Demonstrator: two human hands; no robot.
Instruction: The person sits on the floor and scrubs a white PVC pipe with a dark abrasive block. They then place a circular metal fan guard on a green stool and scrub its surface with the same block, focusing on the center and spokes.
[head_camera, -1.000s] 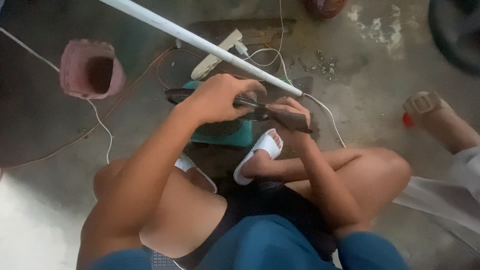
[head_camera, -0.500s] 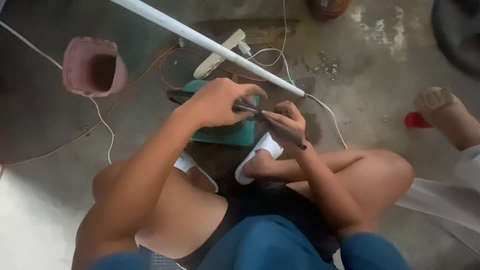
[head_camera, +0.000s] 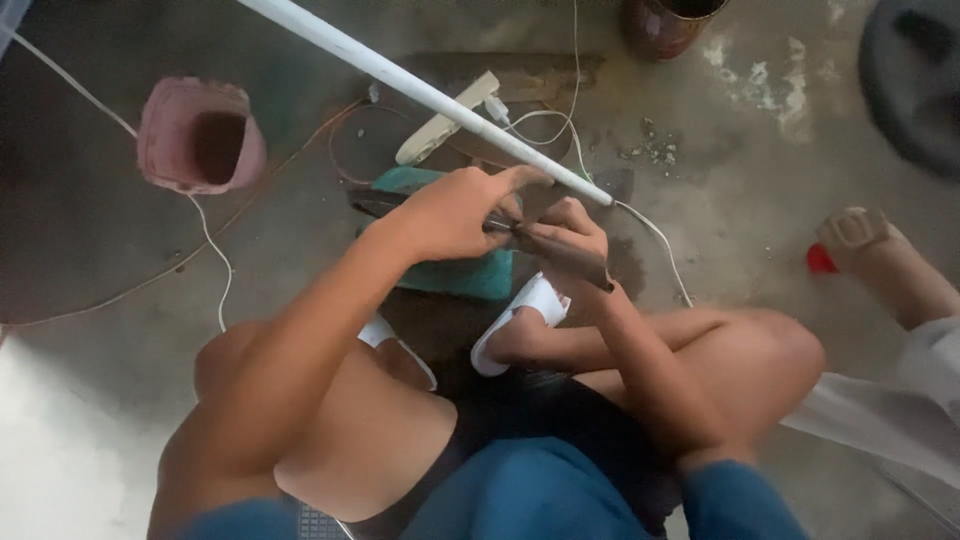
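The left hand (head_camera: 455, 212) closes around a dark rod-like tool (head_camera: 555, 252); the right hand (head_camera: 575, 228) grips its other end. A white tube (head_camera: 420, 92) runs just beyond both grips, above a teal block (head_camera: 455, 275).

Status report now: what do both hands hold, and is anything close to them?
Left hand and right hand both grip a dark tool. Long white tube crosses just above. Teal block under hands.

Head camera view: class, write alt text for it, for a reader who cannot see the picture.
Seen from above, a person squatting on a concrete floor holds a dark rod-like tool in the right hand, the left hand gripping its other end. A white tube slants past above them, with a pink pot to the left.
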